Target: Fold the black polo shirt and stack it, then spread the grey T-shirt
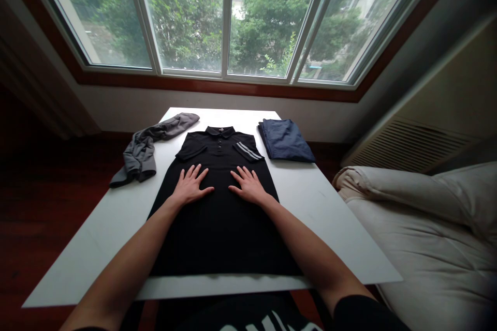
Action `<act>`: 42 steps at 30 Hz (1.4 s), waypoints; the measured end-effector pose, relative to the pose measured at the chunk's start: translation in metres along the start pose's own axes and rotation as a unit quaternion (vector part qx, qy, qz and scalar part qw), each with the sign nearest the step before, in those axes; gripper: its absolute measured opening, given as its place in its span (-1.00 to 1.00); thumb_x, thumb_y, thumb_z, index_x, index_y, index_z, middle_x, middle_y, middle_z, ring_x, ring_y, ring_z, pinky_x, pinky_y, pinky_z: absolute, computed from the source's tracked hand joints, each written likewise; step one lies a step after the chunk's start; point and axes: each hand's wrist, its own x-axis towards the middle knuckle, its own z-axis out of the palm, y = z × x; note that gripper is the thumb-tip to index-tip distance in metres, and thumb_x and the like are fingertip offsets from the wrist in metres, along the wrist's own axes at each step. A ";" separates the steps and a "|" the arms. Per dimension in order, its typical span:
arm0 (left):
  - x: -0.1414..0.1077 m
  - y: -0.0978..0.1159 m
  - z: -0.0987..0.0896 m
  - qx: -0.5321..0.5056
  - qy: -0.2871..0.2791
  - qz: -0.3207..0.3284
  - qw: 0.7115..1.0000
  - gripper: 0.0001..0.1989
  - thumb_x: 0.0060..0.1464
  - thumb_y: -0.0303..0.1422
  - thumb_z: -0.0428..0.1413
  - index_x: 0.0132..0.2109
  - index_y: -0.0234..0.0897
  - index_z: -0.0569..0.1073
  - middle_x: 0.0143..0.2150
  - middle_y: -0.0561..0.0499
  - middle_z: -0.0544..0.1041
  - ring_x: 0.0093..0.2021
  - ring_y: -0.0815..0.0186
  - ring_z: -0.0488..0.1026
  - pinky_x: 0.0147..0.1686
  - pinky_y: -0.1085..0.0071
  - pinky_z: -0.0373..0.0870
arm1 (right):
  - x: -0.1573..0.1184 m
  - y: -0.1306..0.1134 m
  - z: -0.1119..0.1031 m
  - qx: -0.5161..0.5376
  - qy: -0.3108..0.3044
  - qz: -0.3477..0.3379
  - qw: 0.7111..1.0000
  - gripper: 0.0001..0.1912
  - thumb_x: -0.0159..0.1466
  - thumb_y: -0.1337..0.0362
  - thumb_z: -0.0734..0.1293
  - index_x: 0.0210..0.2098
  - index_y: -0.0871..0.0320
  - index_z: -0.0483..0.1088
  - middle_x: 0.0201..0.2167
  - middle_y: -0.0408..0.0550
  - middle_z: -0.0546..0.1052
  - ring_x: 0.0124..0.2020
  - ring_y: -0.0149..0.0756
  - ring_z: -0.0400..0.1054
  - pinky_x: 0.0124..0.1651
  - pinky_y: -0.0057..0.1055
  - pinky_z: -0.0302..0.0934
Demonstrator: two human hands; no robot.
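Observation:
A black polo shirt [223, 232] lies front up and spread flat on the white table, its collar toward the window. Both short sleeves are turned in over the chest; the one on the right shows pale stripes. My left hand [190, 185] rests palm down on the left half of the shirt, fingers spread. On the right half, my right hand [247, 184] also lies flat with its fingers apart. Neither hand grips the cloth.
The white table [330, 227] holds a crumpled grey garment [142, 152] at the left and a folded dark blue garment [289, 139] at the right. A beige sofa [427, 227] stands close on the right. Beyond the table is a window [225, 75] with a brown frame.

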 end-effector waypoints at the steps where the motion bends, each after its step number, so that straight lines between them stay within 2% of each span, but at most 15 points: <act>1: 0.001 -0.001 0.001 0.000 0.002 -0.008 1.000 -0.06 0.18 0.35 -0.13 0.54 0.02 0.04 0.60 -0.05 -0.12 0.57 -0.12 -0.23 0.44 -0.23 -0.32 | 0.000 0.001 0.000 -0.001 0.001 0.007 1.000 -0.16 0.41 -0.33 0.08 0.53 -0.11 -0.04 0.57 -0.06 -0.15 0.57 0.03 -0.35 0.52 0.11 -0.45; 6: 0.002 -0.011 0.003 0.007 0.014 -0.064 0.998 -0.07 0.21 0.34 -0.18 0.54 -0.03 0.04 0.60 -0.10 -0.11 0.57 -0.14 -0.23 0.42 -0.27 -0.27 | 0.002 0.009 0.001 -0.005 0.025 0.045 0.999 -0.16 0.41 -0.32 0.07 0.53 -0.05 0.01 0.57 0.01 -0.11 0.56 0.07 -0.30 0.51 0.14 -0.40; 10: 0.001 -0.020 0.003 0.020 0.043 -0.115 0.992 -0.13 0.27 0.28 -0.23 0.53 -0.10 0.11 0.57 -0.18 -0.01 0.56 -0.16 -0.16 0.41 -0.26 -0.21 | 0.004 0.018 0.002 -0.010 0.073 0.110 0.991 -0.23 0.45 -0.23 0.11 0.49 0.03 0.10 0.54 0.11 -0.02 0.55 0.09 -0.23 0.49 0.14 -0.32; 13: 0.001 -0.020 -0.001 0.020 0.051 -0.092 0.994 -0.14 0.28 0.24 -0.17 0.53 -0.13 0.09 0.57 -0.18 0.00 0.56 -0.11 -0.14 0.43 -0.19 -0.18 | 0.004 0.023 0.001 -0.011 0.102 0.127 0.987 -0.29 0.47 -0.14 0.14 0.46 0.08 0.16 0.53 0.15 0.03 0.54 0.04 -0.19 0.50 0.08 -0.29; 16: 0.001 -0.011 -0.005 0.009 0.052 -0.007 0.999 -0.13 0.27 0.22 -0.09 0.55 -0.08 0.02 0.59 -0.11 -0.05 0.56 -0.02 -0.16 0.46 -0.08 -0.19 | 0.003 0.022 -0.001 -0.010 0.111 0.071 0.991 -0.30 0.45 -0.15 0.18 0.46 0.04 0.17 0.53 0.10 0.04 0.55 0.00 -0.19 0.51 0.07 -0.28; 19: 0.001 0.002 -0.005 0.000 0.040 0.066 0.997 -0.13 0.24 0.25 -0.05 0.54 -0.02 0.06 0.59 -0.04 -0.06 0.57 -0.01 -0.18 0.48 -0.06 -0.23 | 0.001 0.013 -0.002 -0.011 0.093 -0.021 0.995 -0.27 0.42 -0.19 0.22 0.47 -0.06 0.15 0.55 0.01 -0.02 0.56 -0.01 -0.23 0.52 0.07 -0.30; 22: 0.001 0.008 -0.002 -0.004 0.019 0.083 0.996 -0.14 0.23 0.28 -0.08 0.52 0.00 0.12 0.59 -0.03 -0.04 0.57 -0.03 -0.18 0.47 -0.08 -0.24 | 0.000 0.004 -0.002 -0.011 0.061 -0.088 0.994 -0.30 0.43 -0.20 0.20 0.47 -0.12 0.15 0.55 -0.07 0.00 0.56 -0.03 -0.22 0.53 0.05 -0.31; 24: 0.001 0.007 -0.001 -0.005 0.009 0.069 0.998 -0.14 0.24 0.29 -0.11 0.52 0.00 0.13 0.59 -0.04 -0.03 0.57 -0.04 -0.18 0.47 -0.11 -0.25 | 0.000 0.001 -0.002 -0.009 0.046 -0.092 0.995 -0.33 0.46 -0.20 0.16 0.47 -0.14 0.14 0.54 -0.09 0.03 0.55 -0.04 -0.19 0.52 0.05 -0.31; 34: 0.006 -0.022 -0.001 0.004 -0.002 -0.060 0.998 -0.08 0.23 0.33 -0.19 0.54 -0.07 0.05 0.60 -0.09 -0.10 0.57 -0.11 -0.22 0.45 -0.18 -0.25 | 0.009 0.018 0.003 -0.013 0.057 0.075 0.995 -0.25 0.45 -0.23 0.10 0.50 -0.05 0.08 0.55 0.01 -0.03 0.55 0.04 -0.23 0.50 0.12 -0.32; 39: 0.004 -0.034 -0.003 0.019 0.008 -0.129 0.991 -0.13 0.28 0.27 -0.22 0.54 -0.09 0.07 0.59 -0.13 -0.07 0.56 -0.13 -0.18 0.44 -0.20 -0.19 | 0.009 0.019 0.007 -0.012 0.080 0.132 0.988 -0.23 0.44 -0.24 0.14 0.49 -0.02 0.10 0.54 0.06 0.00 0.54 0.08 -0.21 0.49 0.16 -0.31; 42: 0.002 -0.037 -0.001 0.040 0.032 -0.149 0.988 -0.20 0.33 0.19 -0.21 0.52 -0.13 0.13 0.57 -0.17 0.01 0.55 -0.11 -0.11 0.44 -0.18 -0.18 | 0.009 0.022 0.008 -0.020 0.114 0.170 0.979 -0.28 0.45 -0.18 0.17 0.46 0.04 0.17 0.52 0.12 0.07 0.53 0.06 -0.14 0.48 0.11 -0.25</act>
